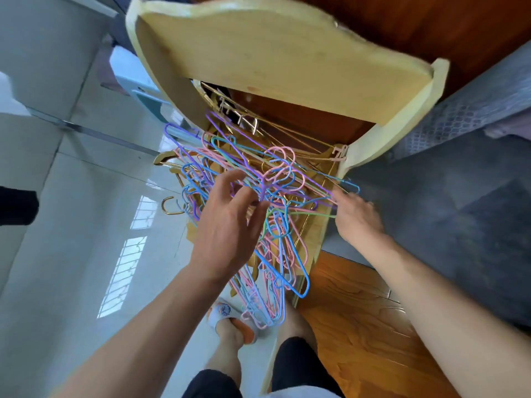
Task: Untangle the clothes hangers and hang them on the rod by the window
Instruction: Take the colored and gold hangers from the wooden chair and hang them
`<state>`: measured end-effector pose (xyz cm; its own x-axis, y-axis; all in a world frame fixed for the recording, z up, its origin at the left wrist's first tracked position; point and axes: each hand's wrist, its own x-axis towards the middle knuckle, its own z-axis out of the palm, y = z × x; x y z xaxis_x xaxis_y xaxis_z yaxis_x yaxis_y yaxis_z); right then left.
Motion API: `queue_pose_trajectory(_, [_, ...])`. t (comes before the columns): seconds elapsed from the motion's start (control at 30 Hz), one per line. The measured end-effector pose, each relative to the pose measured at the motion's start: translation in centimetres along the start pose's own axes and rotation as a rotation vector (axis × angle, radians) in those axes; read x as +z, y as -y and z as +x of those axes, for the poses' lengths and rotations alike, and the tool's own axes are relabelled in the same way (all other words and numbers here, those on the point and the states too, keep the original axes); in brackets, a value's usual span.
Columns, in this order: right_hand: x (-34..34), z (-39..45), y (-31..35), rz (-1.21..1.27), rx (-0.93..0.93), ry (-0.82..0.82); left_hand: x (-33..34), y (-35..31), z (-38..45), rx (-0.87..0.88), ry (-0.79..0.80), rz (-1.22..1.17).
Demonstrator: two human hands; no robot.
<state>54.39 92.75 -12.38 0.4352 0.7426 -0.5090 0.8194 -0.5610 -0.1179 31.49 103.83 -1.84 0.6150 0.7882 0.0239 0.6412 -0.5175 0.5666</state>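
A tangled heap of thin wire hangers (275, 179) in pink, blue, purple and green lies on the seat of a pale wooden chair (287, 61). Several gold hangers (172, 206) sit underneath, and part of the heap hangs down off the seat's front. My left hand (227, 225) is over the middle of the heap, thumb and fingers pinching a purple hanger near its neck. My right hand (356, 216) is at the heap's right edge, fingers curled on the wires of a blue hanger's end. The rod and window are out of view.
The chair's high back stands just beyond the heap. A grey bed or sofa (459, 211) fills the right side. Glossy pale floor tiles (86, 225) lie to the left, a wooden board (359, 311) at lower right. My slippered foot (230, 317) is below the seat.
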Motion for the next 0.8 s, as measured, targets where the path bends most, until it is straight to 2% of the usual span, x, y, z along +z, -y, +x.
queue_pose_trajectory(0.1, [-2.1,-5.7,0.9,0.024,-0.017,0.082,-3.8,-1.7,-4.2,-0.190,-0.141,-0.195])
queue_pose_trajectory(0.17, [-3.5,-9.6,1.8,0.052,-0.021,0.140,-5.9,-2.3,-7.5,-0.399,-0.182,-0.319])
queue_pose_trajectory(0.27, [-4.8,-13.8,3.4,0.095,-0.018,0.220,-8.3,-3.8,-11.6,-0.754,-0.090,-0.534])
queue_pose_trajectory(0.33, [-5.6,-15.9,5.3,0.124,-0.052,0.227,-9.8,-4.5,-14.2,-0.864,0.014,-0.593])
queue_pose_trajectory(0.43, [-6.9,-18.5,9.7,0.174,-0.122,0.278,-11.7,-4.7,-17.3,-1.024,0.081,-0.886])
queue_pose_trajectory(0.5, [-7.6,-20.2,13.6,0.177,-0.172,0.332,-12.4,-4.2,-18.4,-1.088,0.114,-1.063])
queue_pose_trajectory(0.57, [-7.8,-22.6,18.2,0.158,-0.303,0.350,-13.3,-3.2,-19.6,-1.067,0.099,-1.167])
queue_pose_trajectory(0.67, [-5.9,-27.3,24.9,0.085,-0.566,0.408,-14.4,-1.1,-21.3,-1.072,-0.059,-1.308])
queue_pose_trajectory(0.73, [-3.7,-30.3,28.8,0.108,-0.596,0.459,-15.4,1.2,-23.5,-1.132,-0.192,-1.318])
queue_pose_trajectory(0.8, [-1.0,-32.2,31.6,0.195,-0.595,0.596,-15.8,4.1,-26.7,-1.197,-0.236,-1.213])
